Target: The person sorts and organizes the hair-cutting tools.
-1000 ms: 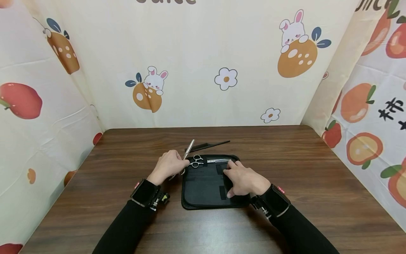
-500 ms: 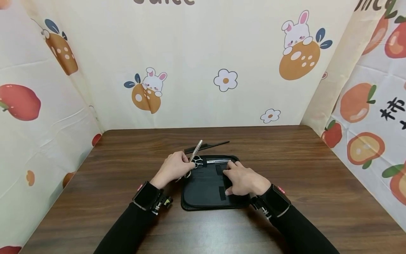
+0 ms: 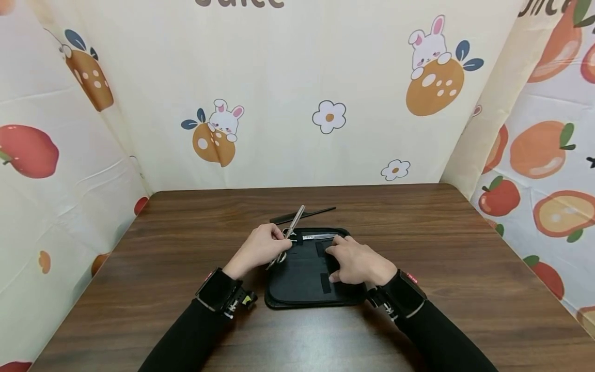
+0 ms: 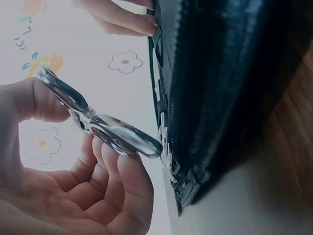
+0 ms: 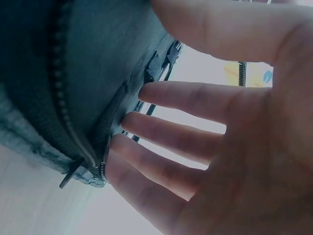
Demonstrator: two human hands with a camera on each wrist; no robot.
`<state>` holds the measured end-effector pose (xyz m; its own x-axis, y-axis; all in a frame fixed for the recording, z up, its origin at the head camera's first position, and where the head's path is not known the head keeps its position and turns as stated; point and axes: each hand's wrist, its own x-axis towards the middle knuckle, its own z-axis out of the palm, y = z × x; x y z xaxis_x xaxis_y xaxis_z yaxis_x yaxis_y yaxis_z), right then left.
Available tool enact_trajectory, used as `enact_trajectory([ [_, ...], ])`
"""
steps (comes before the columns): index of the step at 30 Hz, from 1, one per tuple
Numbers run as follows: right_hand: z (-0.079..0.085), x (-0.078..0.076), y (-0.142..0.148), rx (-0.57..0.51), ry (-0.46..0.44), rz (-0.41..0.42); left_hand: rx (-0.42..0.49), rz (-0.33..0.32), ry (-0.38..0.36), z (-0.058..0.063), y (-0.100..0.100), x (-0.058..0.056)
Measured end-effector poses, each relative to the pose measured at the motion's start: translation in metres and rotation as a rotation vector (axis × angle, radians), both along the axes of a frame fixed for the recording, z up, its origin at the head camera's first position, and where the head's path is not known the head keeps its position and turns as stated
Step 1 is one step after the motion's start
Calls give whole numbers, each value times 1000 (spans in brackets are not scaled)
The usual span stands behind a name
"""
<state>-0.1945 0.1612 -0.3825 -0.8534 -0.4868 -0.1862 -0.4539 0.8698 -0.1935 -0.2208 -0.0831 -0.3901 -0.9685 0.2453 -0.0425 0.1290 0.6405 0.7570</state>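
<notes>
My left hand (image 3: 260,250) pinches a pair of silver scissors (image 3: 295,219) between thumb and fingers, over the left edge of a black zip case (image 3: 297,281). In the left wrist view the scissors' finger rings (image 4: 124,134) show beside the case's zipped side. A second pair of scissors (image 3: 318,236) lies across the top of the case under a strap, its handles partly hidden behind the held pair. My right hand (image 3: 360,262) rests on the case's right part. In the right wrist view its fingers (image 5: 181,100) are fairly straight, tips at the case.
A black comb (image 3: 316,212) with a thin tail lies on the wooden table (image 3: 209,212) just beyond the case. Curtains with printed fruit and rabbits (image 3: 279,62) stand at the table's back and sides.
My left hand has moved a little to the right with the scissors, bringing them over the case's left edge. The right hand stays in place on the case.
</notes>
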Motion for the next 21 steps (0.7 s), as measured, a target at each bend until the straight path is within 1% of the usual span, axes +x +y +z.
enact_trajectory([
  [5,-2,3,-5,-45,51,-49,42,-23,-22,-3,-1,4],
  [8,-2,2,-7,-117,71,-91,59,-36,-27,-3,-1,6],
  [11,-3,1,-9,-224,73,-108,77,-48,-30,-2,0,7],
  [15,-2,0,-9,-406,38,-86,108,-59,-33,-1,1,10],
  [17,-1,0,-9,-493,24,-81,142,-71,-37,0,2,11],
  [21,1,1,-10,-632,9,-108,238,-112,-49,1,3,13],
])
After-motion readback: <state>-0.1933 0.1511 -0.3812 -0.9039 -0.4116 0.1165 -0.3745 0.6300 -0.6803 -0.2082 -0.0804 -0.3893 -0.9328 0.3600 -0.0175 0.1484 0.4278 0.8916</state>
